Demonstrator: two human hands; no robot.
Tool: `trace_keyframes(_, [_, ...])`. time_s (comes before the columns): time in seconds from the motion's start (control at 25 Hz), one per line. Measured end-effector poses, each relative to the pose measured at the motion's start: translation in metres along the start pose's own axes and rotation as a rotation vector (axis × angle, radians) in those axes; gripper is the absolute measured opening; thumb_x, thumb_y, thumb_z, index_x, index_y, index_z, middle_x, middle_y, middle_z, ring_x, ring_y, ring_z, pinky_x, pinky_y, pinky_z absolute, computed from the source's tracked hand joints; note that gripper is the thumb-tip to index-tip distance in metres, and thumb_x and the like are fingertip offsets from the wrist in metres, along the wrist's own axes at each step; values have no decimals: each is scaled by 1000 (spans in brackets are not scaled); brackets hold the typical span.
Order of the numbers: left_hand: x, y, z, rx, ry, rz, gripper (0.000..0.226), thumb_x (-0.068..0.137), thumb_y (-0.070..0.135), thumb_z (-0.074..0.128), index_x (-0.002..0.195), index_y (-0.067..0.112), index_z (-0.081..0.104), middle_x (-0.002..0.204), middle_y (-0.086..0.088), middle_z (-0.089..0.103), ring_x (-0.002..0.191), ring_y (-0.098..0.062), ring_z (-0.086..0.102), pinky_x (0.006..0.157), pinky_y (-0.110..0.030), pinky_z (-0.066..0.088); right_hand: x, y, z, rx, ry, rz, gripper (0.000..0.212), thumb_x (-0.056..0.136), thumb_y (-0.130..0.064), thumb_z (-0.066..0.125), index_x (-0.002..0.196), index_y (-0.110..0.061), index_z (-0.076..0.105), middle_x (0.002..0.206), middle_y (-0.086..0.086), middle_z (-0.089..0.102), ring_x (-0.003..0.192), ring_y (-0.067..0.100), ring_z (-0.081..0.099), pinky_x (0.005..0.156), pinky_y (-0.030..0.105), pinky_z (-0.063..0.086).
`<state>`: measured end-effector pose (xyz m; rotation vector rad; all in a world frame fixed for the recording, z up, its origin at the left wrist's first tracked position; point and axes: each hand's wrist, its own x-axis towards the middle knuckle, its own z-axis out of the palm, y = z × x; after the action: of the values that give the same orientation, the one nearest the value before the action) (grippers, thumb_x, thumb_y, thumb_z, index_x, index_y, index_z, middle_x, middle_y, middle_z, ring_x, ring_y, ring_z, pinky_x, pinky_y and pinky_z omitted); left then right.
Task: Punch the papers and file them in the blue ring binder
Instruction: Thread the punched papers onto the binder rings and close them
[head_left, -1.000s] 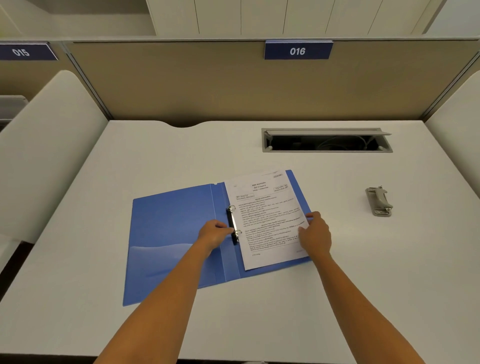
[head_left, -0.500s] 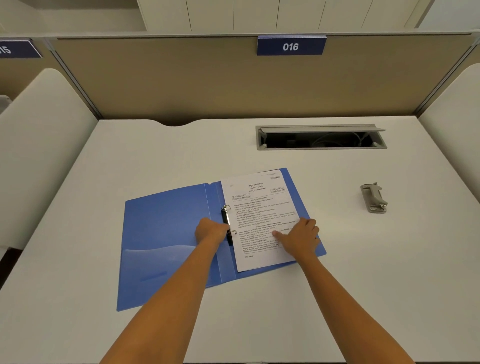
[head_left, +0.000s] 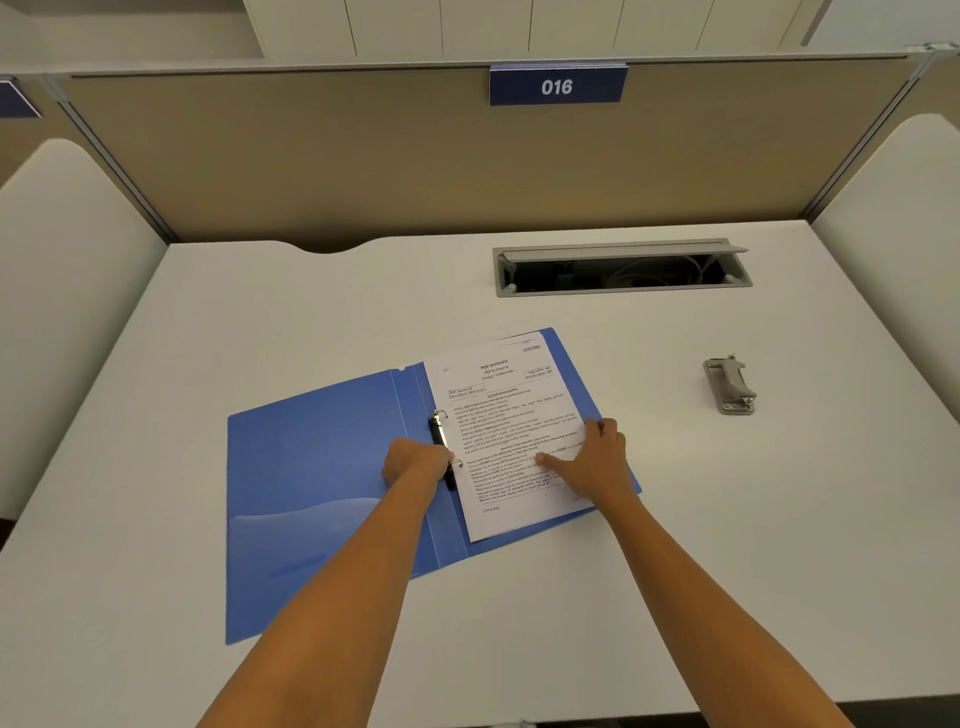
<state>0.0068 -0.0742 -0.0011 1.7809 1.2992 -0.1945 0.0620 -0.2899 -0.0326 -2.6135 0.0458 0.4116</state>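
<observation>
The right hand (head_left: 597, 462) has slid from the papers' (head_left: 511, 431) edge to press them flat with straight fingers, while the curled left hand (head_left: 415, 462) works the ring clasp (head_left: 441, 441) at frame centre, so filing in the blue ring binder (head_left: 322, 483) looks nearly done

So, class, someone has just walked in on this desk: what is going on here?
A person is filing printed papers in an open blue ring binder that lies flat on the white desk. The left hand is curled at the black ring mechanism on the spine, while the right hand presses flat on the sheets to hold them down. The grey hole punch sits apart to the right, untouched.
</observation>
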Motion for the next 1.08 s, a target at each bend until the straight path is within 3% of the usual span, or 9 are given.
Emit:
trace_keyframes(0.12, [-3, 2, -1, -22, 0, -4, 38, 78, 11, 78, 73, 8, 41, 94, -10, 59, 96, -28, 63, 75, -34, 54, 2, -1, -6, 6, 1, 10, 91, 78, -63, 63, 144, -11, 31, 146, 8, 34, 133, 26, 37, 105, 41, 40])
trace_keyframes(0.28, [-1, 3, -2, -7, -61, -23, 47, 70, 16, 86, 89, 7, 44, 93, -12, 57, 94, -27, 61, 78, -35, 54, 2, 0, -10, 16, -24, 16, 90, 77, -62, 65, 143, -11, 34, 144, 8, 37, 131, 26, 39, 103, 40, 41])
trace_keyframes(0.4, [1, 4, -4, -7, -79, -50, 44, 72, 17, 84, 91, 5, 46, 90, -10, 54, 82, -21, 54, 70, -29, 50, 0, -2, -9, 28, -35, 26, 89, 76, -63, 66, 140, -9, 36, 141, 9, 39, 129, 26, 41, 102, 39, 43])
trace_keyframes(0.52, [2, 2, -4, -15, -91, -70, 37, 74, 15, 81, 79, 4, 46, 84, -9, 53, 63, -14, 45, 52, -25, 40, -5, -6, -9, 41, -53, 54, 94, 73, -63, 68, 141, -9, 31, 142, 11, 37, 130, 27, 40, 103, 39, 41])
trace_keyframes(0.6, [4, 0, -3, -9, -95, -81, 36, 73, 15, 82, 83, 4, 48, 85, -10, 52, 60, -14, 43, 51, -25, 39, -15, -11, -5, -70, -5, 42, 106, 71, -69, 65, 147, -10, 21, 149, 13, 29, 137, 29, 31, 109, 42, 33])
trace_keyframes(0.72, [6, 0, -1, -20, -110, -88, 39, 71, 16, 83, 90, 4, 51, 80, -9, 52, 65, -15, 47, 60, -27, 45, -41, -29, 18, -168, 19, -138, 113, 71, -74, 59, 152, -13, 9, 156, 12, 17, 145, 30, 17, 119, 45, 16])
trace_keyframes(0.88, [8, 1, -2, -79, -137, -108, 28, 69, 9, 80, 88, 2, 60, 79, -10, 60, 62, -15, 49, 49, -25, 40, -74, -54, 56, -185, -61, -290, 113, 68, -72, 62, 151, -15, 10, 157, 7, 15, 145, 27, 12, 120, 46, 5])
trace_keyframes(1.08, [9, -2, 4, -113, -92, -115, 21, 72, 6, 76, 72, 5, 55, 68, -7, 53, 57, -15, 47, 47, -24, 39, -74, -52, 63, -236, -32, -301, 104, 70, -63, 63, 150, -18, 14, 158, 6, 14, 147, 28, 9, 119, 49, 2])
